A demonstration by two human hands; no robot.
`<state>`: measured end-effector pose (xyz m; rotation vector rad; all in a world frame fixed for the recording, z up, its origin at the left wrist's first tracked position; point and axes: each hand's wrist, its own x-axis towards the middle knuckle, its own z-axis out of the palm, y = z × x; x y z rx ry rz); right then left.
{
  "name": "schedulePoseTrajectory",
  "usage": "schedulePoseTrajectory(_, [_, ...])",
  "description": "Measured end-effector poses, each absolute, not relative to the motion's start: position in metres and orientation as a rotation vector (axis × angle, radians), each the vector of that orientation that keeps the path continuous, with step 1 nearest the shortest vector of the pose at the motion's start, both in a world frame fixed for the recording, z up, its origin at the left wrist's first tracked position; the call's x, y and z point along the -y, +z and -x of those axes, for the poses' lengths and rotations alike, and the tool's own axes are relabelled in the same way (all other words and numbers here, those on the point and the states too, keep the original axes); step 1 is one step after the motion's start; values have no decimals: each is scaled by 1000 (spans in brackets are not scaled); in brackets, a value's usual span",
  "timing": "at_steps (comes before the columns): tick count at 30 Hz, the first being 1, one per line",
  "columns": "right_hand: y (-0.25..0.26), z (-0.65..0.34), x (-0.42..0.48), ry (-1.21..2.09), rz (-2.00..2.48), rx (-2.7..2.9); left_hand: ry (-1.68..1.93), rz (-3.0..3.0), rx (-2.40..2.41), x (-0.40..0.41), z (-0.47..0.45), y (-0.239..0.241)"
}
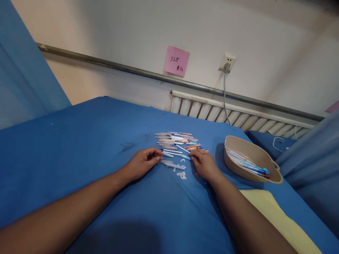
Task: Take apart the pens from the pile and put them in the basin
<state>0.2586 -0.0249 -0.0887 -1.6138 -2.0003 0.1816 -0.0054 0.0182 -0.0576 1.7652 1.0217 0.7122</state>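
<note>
A pile of pen parts lies on the blue cloth: barrels, thin refills and caps in pastel colours. My left hand rests on the cloth at the pile's near left, fingers curled with the tips pinching a pale barrel. My right hand lies at the pile's near right, fingers bent and tips touching a light blue pen piece. Several small white bits lie between the two hands.
A beige oval tray with several assembled pens stands to the right of my right hand. A yellow sheet lies near the right front. Behind are a radiator, a wall socket with cable and a pink note.
</note>
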Motion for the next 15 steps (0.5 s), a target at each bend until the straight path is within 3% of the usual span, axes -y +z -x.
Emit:
schedulePoseTrajectory(8, [-89,-255,28,229,1547,2075,880,-1839,-1232,-32,15,-56])
schedulePoseTrajectory(15, [-88,-249,31,288,1474,2090,656,-2277,-1186,-42,22,-62])
